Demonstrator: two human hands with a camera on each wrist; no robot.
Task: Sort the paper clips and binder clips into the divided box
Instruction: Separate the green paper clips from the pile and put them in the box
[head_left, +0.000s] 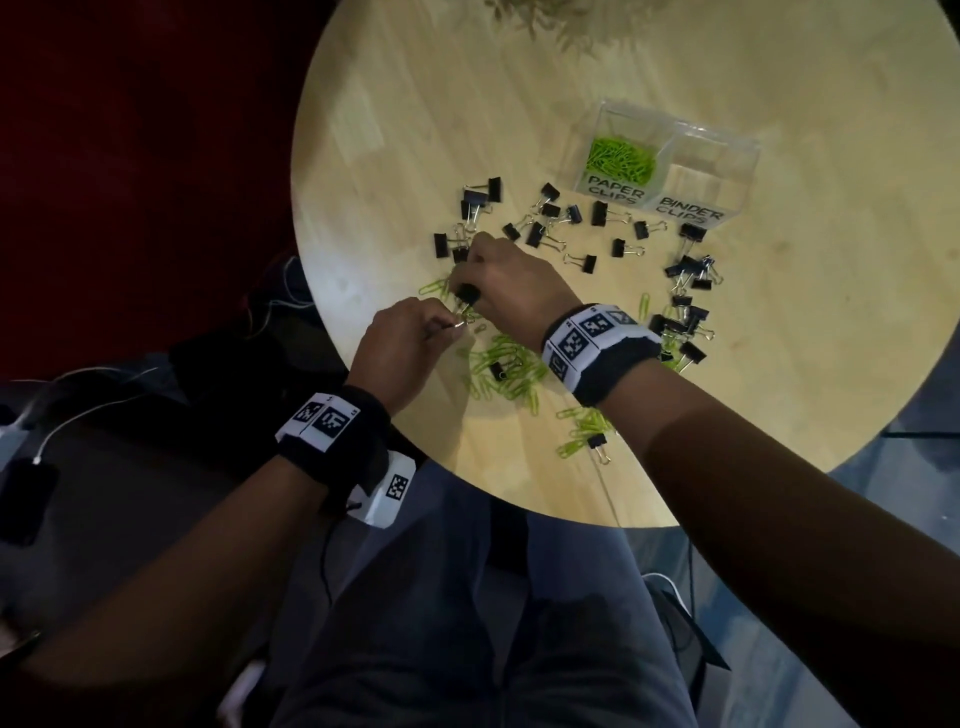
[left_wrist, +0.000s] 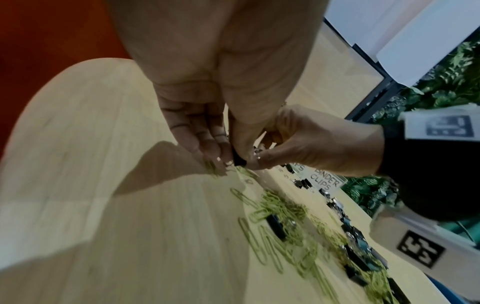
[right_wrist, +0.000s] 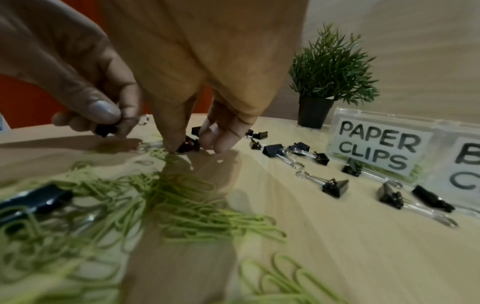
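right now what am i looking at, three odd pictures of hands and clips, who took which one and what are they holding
No machine here: a person's two bare hands, with cameras on head and both wrists. The top-down picture is the head view; the other two look along each hand. On the round table lie green paper clips, black binder clips and a divided box. The left hand and right hand both pinch one binder clip.

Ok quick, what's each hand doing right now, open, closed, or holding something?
Left hand: pinching the wire handle of a black binder clip.
Right hand: pinching the same clip's black body.
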